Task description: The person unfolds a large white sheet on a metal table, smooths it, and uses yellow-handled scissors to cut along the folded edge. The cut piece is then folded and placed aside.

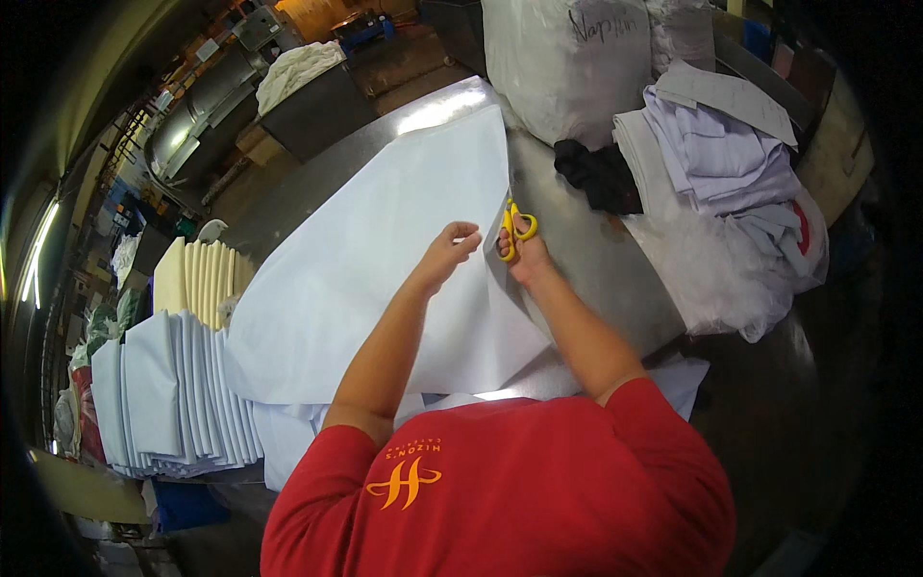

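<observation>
A large white cloth lies spread over the metal table, its right edge running up past my hands. My right hand grips scissors with yellow handles, held at that edge with the blades pointing away from me. Just left of it, over the cloth, my left hand has its fingers curled together toward the thumb. Whatever it may pinch is too small to make out. Part of the cloth near me rises in a fold below the right hand.
Folded white cloths and cream cloths stand stacked at the left. Right of the metal table's bare strip lie a black cloth, folded white linens and clear plastic. A big white sack stands behind.
</observation>
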A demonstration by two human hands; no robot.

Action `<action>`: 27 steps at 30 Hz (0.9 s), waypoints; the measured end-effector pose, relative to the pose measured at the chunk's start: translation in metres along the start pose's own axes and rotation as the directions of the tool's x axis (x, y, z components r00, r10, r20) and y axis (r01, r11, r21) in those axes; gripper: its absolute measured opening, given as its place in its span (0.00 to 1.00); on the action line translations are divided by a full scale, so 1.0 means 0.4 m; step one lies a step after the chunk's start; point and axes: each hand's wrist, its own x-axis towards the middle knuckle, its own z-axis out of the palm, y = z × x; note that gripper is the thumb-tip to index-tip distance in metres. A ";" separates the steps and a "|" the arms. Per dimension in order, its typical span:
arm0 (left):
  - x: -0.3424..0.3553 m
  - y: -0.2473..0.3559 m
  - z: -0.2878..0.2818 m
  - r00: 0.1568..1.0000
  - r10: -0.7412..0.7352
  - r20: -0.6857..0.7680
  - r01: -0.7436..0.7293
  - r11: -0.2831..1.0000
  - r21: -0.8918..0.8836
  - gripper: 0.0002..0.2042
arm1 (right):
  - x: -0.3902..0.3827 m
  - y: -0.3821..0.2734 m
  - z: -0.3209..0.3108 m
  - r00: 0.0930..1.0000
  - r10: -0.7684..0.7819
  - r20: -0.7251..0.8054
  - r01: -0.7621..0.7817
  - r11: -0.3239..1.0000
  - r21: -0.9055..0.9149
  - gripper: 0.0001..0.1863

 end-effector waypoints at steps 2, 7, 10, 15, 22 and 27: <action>0.043 -0.016 0.020 0.998 -0.055 0.009 0.054 0.997 0.049 0.37 | 0.004 0.017 0.004 1.000 -0.015 -0.011 0.015 1.000 -0.004 0.14; 0.091 -0.037 0.059 0.969 -0.085 0.234 0.137 0.967 -0.216 0.45 | 0.015 0.030 0.000 0.999 -0.028 0.027 0.025 0.993 0.112 0.13; 0.093 -0.044 0.064 0.959 -0.099 0.265 0.179 0.939 -0.295 0.41 | 0.025 0.018 -0.009 0.999 -0.021 0.049 0.012 0.983 0.186 0.14; 0.080 -0.074 0.059 0.976 -0.044 0.213 0.110 0.945 -0.309 0.29 | 0.020 0.008 -0.025 0.991 0.009 0.136 -0.046 0.961 0.272 0.14; 0.066 -0.051 0.064 0.997 -0.057 -0.049 0.059 0.997 0.052 0.20 | -0.001 -0.018 -0.009 0.997 0.006 0.070 -0.019 0.982 0.186 0.13; 0.009 0.020 0.120 0.909 0.400 -0.117 -0.170 0.613 0.771 0.16 | -0.027 -0.044 0.030 0.993 -0.023 -0.116 0.025 1.000 0.011 0.10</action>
